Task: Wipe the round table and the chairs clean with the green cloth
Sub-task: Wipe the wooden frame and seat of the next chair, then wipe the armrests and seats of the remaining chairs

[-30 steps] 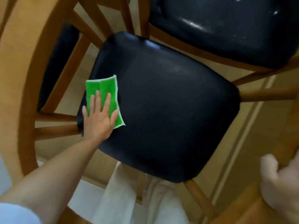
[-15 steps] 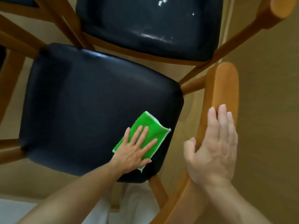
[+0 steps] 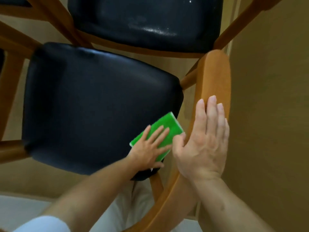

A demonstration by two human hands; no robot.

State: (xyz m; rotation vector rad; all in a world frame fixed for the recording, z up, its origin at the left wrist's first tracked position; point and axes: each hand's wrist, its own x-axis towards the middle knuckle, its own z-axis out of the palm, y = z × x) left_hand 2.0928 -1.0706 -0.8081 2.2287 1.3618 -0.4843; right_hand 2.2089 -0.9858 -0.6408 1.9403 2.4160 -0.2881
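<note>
The green cloth lies at the near right corner of the near chair's black seat, its right end jutting just past the seat's edge toward the curved wooden backrest. From here the likeliest slip is the cloth sliding off that corner: with part of it already overhanging, one more push to the right under a flat palm would probably carry it off the cushion and drop it to the floor, since nothing pinches it. A second risk is that the far chair seat, which shows pale smears and specks, gets skipped if the wiping stays on the near one. The left hand presses down on the cloth with fingers straight and spread wide, gripping nothing. The right hand rests flat against the backrest, fingers extended and close together, thumb out toward the cloth, steadying the chair rather than clasping it
</note>
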